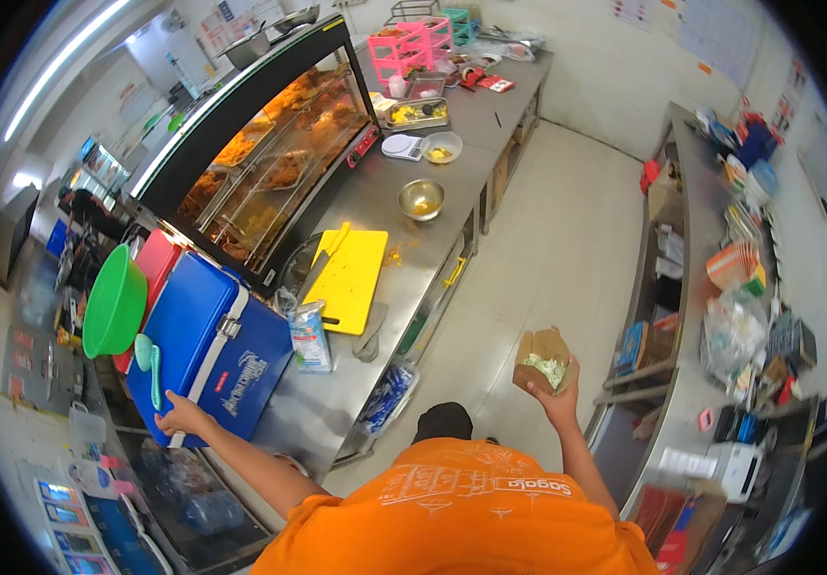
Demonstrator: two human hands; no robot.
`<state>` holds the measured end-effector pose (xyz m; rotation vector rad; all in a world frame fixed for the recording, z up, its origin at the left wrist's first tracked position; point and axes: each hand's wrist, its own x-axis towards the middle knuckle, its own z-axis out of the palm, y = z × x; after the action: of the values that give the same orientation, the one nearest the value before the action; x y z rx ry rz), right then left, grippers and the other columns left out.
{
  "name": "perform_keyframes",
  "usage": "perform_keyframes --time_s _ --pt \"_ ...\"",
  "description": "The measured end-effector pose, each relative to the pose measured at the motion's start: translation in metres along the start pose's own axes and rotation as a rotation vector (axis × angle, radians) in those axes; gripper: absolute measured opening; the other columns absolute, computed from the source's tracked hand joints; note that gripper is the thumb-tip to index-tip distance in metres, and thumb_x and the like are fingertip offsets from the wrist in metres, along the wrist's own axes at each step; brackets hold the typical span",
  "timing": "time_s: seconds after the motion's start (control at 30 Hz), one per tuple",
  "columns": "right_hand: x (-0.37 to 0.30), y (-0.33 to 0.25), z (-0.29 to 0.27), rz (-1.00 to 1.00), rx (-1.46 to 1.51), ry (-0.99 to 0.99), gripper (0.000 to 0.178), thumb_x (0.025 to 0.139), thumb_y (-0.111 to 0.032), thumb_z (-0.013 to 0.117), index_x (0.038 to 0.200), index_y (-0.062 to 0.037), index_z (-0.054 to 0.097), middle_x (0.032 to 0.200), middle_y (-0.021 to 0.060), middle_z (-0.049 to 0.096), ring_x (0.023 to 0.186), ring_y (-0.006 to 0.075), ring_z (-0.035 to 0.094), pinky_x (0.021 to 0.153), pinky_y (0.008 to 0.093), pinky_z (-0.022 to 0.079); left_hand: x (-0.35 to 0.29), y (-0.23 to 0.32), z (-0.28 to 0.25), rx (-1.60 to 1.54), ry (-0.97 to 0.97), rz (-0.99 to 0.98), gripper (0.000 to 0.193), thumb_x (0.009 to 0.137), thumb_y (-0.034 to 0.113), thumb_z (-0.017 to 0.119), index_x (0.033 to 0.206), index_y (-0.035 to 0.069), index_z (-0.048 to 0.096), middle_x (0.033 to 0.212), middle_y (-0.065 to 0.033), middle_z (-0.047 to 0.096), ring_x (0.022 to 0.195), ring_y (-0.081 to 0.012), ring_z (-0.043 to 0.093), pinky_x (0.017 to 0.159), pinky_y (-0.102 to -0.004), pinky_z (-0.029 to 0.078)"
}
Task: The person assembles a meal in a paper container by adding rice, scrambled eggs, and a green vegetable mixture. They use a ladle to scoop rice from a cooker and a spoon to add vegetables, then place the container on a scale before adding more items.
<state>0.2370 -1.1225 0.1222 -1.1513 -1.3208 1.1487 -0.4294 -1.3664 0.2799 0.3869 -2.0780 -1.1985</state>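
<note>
My right hand [559, 391] holds up a small open brown paper food box [540, 347]. Pale green and white shredded food [549, 369] lies inside it. On the left, my left hand [181, 414] is closed at the near corner of the lid of a blue cooler box [204, 316]. Its fingertips are partly hidden there. A turquoise ladle [155, 379] lies on the lid, its handle end right beside my left fingers. Behind it, a green basin [116, 302] leans on edge against a red cooler [152, 270].
On the steel counter [476, 134] are a yellow cutting board [361, 273] with a knife, a metal bowl [421, 199], a printed bag [311, 335] and a lit food display case [279, 153]. A cluttered shelf unit [677, 287] stands to the right across the tiled floor [538, 240].
</note>
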Motion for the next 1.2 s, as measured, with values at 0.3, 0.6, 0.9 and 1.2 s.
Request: perform_keyframes --time_s 0.3,0.6,0.9,1.2 --pt "0.215 0.084 -0.013 0.008 -0.066 -0.048 0.106 0.073 -0.019 0.093 0.152 0.0033 0.025 0.140 0.0179 0.047 0.131 0.0277 0.050 0.110 0.0402 0.045 -0.199 0.096 0.086 -0.501 -0.290 0.342 0.014 0.099 0.009 0.061 0.112 0.004 0.062 0.092 -0.0062 0.063 0.080 -0.0160 0.058 0.075 -0.0300 0.050" --pt "0.457 0.042 0.031 -0.095 -0.160 -0.296 0.105 0.072 -0.020 0.094 0.151 0.0025 0.028 0.140 0.0166 0.047 0.131 0.0276 0.050 0.111 0.0404 0.043 -0.567 0.246 0.255 -0.378 -1.862 0.485 0.082 0.080 0.014 0.082 0.149 0.012 0.038 0.138 -0.0068 0.051 0.106 -0.0217 0.058 0.086 -0.0357 0.053" --pt "0.688 0.085 0.098 0.007 -0.030 -0.537 0.111 0.072 -0.021 0.094 0.153 0.0020 0.021 0.141 0.0156 0.047 0.130 0.0262 0.051 0.110 0.0396 0.045 -0.743 0.314 0.325 -0.295 -2.255 0.159 0.090 0.089 0.024 0.079 0.158 0.009 0.023 0.154 -0.0188 0.039 0.133 -0.0323 0.050 0.100 -0.0434 0.052" --pt "0.932 0.189 0.182 -0.178 -0.206 -0.627 0.105 0.072 -0.018 0.093 0.149 0.0006 0.025 0.136 0.0153 0.046 0.132 0.0275 0.048 0.113 0.0402 0.041 -0.810 0.323 0.433 0.019 -1.793 -0.330 0.044 0.100 0.027 0.066 0.135 0.003 0.056 0.129 -0.0112 0.063 0.113 -0.0223 0.063 0.094 -0.0360 0.051"
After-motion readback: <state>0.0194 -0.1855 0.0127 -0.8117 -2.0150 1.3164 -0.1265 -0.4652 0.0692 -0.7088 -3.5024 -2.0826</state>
